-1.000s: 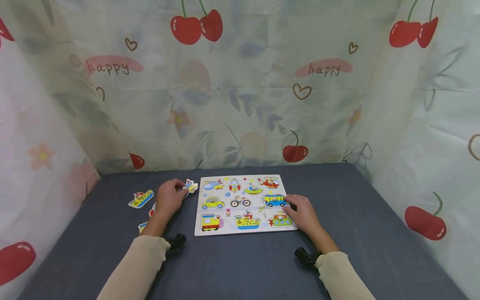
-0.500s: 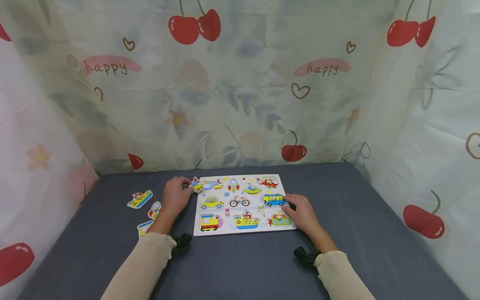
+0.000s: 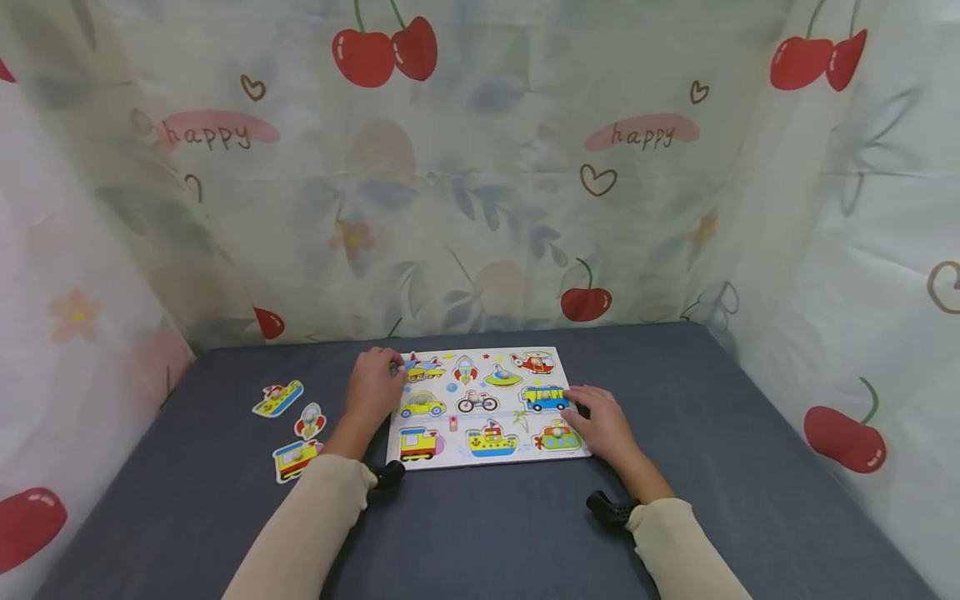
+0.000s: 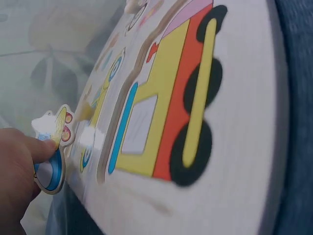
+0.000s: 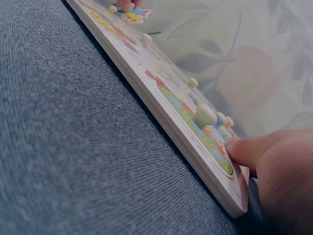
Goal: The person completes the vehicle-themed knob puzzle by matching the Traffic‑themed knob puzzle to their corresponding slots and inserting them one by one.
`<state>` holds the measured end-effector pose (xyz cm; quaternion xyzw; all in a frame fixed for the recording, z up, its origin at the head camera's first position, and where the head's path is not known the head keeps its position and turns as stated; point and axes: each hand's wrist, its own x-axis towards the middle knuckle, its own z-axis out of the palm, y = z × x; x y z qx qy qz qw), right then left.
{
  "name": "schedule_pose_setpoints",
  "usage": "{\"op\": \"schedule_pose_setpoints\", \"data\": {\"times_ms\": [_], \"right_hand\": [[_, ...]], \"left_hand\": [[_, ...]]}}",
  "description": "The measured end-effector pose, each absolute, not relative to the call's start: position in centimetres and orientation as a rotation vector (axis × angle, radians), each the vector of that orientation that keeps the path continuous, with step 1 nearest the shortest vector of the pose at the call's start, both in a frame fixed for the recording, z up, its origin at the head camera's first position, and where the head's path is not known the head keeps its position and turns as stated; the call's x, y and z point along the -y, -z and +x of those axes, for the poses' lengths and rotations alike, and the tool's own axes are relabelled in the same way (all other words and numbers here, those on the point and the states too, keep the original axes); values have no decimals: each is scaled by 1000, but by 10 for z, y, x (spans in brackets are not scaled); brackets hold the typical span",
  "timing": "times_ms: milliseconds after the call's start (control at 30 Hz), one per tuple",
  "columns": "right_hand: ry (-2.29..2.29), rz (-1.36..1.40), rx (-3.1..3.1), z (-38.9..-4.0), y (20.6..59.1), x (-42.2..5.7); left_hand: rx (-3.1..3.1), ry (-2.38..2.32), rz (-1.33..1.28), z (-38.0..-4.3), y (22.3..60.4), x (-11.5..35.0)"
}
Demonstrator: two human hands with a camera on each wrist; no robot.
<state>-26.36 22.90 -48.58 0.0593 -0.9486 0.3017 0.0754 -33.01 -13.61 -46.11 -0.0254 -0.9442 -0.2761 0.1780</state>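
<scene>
Airplane piece: one, flat, blue and yellow on its face, pale at the edge.

Left wrist view: piece clamped in the left hand, thumb pressed on its face; the fingers behind are mostly hidden. Puzzle board, pale, near the fingertips; whether the piece touches it cannot be told. Train picture, yellow and red, on the board, well apart from the thumb.

Head view: left hand at the board's upper left corner, piece at its fingertips. Loose, to the left of those fingers: ship piece, rocket piece and train piece, the last two just beside each other. Car, on the board, just below the left fingers. Right hand, thumb and fingers apart, resting at the board's right edge; bus just beside its fingertips. Dark cloth, under the board.

Right wrist view: right thumb straight, tip touching the board beside the submarine piece; round knob on that piece, near the thumb. Left fingertips, with the airplane piece, at the far end, well apart from the right thumb.
</scene>
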Motion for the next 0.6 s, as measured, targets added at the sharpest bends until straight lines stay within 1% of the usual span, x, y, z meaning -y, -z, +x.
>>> {"op": "schedule_pose_setpoints", "data": {"times_ms": [600], "right_hand": [[-910, 190, 2838, -264, 486, -230]], "left_hand": [[2650, 742, -130, -337, 463, 117]]}}
